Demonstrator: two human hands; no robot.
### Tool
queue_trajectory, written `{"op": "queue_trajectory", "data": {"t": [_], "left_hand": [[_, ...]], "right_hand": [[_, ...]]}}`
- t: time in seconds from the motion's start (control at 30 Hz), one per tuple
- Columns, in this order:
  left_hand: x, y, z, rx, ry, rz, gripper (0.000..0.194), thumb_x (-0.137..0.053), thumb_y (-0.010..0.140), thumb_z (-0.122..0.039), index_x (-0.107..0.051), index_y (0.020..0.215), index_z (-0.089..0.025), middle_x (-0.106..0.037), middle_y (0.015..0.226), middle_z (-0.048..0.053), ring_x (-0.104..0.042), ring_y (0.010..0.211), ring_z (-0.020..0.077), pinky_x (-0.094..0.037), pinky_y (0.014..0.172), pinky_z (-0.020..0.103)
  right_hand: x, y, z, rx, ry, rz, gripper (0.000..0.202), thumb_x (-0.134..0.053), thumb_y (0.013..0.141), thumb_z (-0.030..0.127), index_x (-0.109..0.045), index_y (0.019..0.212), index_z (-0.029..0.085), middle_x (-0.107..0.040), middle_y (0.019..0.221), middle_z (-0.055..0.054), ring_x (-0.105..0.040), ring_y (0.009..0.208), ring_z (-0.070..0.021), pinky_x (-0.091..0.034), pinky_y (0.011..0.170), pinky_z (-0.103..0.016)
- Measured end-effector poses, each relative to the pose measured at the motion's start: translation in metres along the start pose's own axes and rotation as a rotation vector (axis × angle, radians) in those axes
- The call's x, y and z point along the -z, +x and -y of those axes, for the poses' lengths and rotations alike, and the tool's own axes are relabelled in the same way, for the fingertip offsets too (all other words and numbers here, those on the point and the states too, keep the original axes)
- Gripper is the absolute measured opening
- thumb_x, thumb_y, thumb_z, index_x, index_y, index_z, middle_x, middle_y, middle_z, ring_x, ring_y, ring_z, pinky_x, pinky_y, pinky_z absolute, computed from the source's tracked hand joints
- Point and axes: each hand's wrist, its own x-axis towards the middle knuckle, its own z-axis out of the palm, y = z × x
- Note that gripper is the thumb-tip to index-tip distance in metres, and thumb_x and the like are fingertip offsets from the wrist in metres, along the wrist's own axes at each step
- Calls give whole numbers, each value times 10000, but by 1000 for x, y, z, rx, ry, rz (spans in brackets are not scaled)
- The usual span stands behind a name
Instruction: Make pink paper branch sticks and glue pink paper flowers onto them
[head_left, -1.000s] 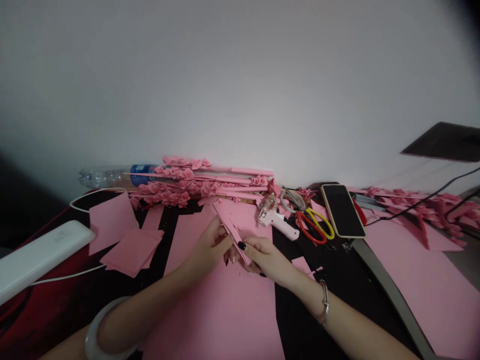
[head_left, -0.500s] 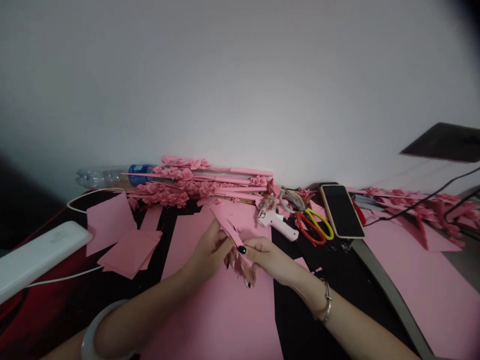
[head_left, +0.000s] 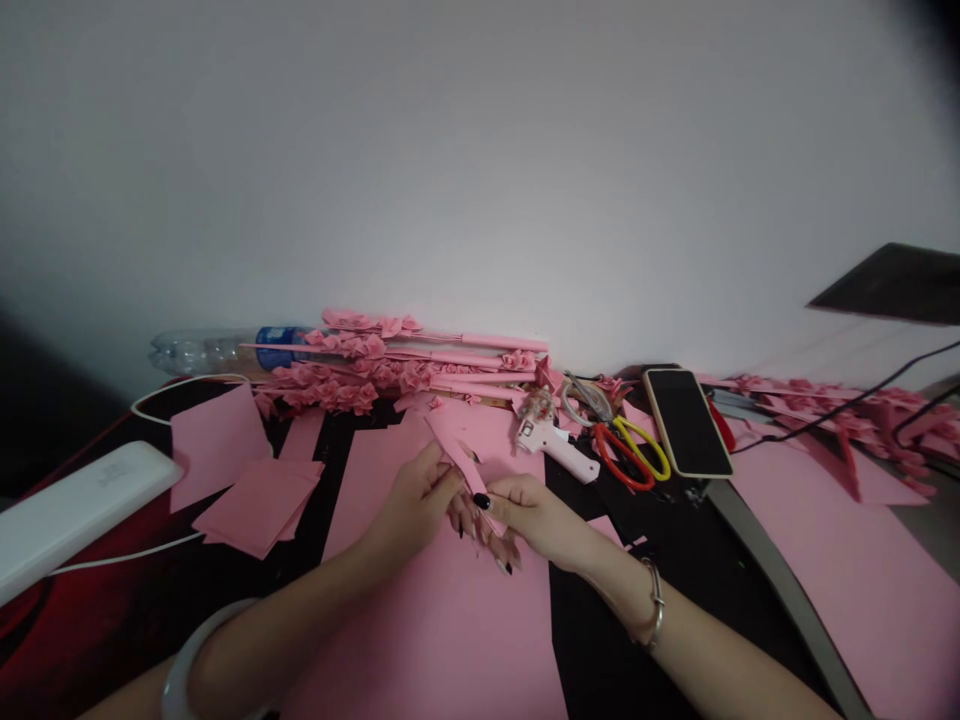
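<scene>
A narrow folded strip of pink paper (head_left: 459, 452) slants between my two hands, above a large pink paper sheet (head_left: 442, 630). My left hand (head_left: 420, 500) is closed on the strip's left side, its fingers partly hidden behind the paper. On the lower end, my right hand (head_left: 532, 515) pinches the strip, with the thumb on top and the other fingers curled underneath. Just beyond my right hand lies a white glue gun (head_left: 559, 452), its nozzle end covered in residue. Scissors (head_left: 630, 455) with red and yellow handles rest to the right of it.
Pink paper flowers (head_left: 360, 385) on rolled stems lie along the wall, beside a plastic bottle (head_left: 202, 350). Stacked pink paper squares (head_left: 259, 505) and a white power strip (head_left: 90, 510) are at the left. At right are a phone (head_left: 688, 422), a dark cable (head_left: 840, 405) and another pink sheet (head_left: 847, 570).
The strip has turned slightly in my fingers, and its upper end has shifted a little to the right. Both hands keep their hold on it.
</scene>
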Motion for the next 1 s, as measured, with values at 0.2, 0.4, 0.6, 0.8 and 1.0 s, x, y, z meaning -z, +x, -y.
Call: {"op": "queue_trajectory", "data": {"t": [0.2,0.4,0.6,0.8,1.0], "left_hand": [[4,3,2,118,-83,21,212,-561,816,-358,-507,889,-166,-605,502,-37,-580,385,123,-426,383,202],[9,4,3,136,-102,76,349,-563,796,-327,-574,1064,-105,-653,543,6,-614,429,150,-468,425,234],[12,2,1,137,-129,134,372,-574,805,-333,-635,1076,-86,-677,548,33,-649,466,169,-496,457,246],[13,3,2,131,-117,141,386,-590,810,-325,-632,1128,-110,-678,561,23,-647,465,158,-503,457,243],[11,4,3,128,-99,100,427,-572,840,-335,-570,1210,-122,-660,549,2,-621,430,140,-487,427,223]], "right_hand": [[0,-2,1,0,-35,-37,468,-541,870,565,-489,632,165,-526,448,31,-453,327,-69,-328,332,-181],[3,-4,5,-18,-68,2,440,-533,889,521,-482,625,172,-474,418,57,-379,319,-50,-256,342,-188],[4,-4,7,-23,-94,19,421,-531,894,499,-509,643,161,-472,424,63,-373,321,-47,-248,344,-187],[7,-4,6,-14,-84,52,404,-529,904,476,-538,661,153,-488,435,58,-389,329,-49,-278,357,-184],[6,-4,7,-24,-93,41,408,-527,909,464,-503,637,162,-485,428,61,-372,326,-44,-274,358,-182]]}}
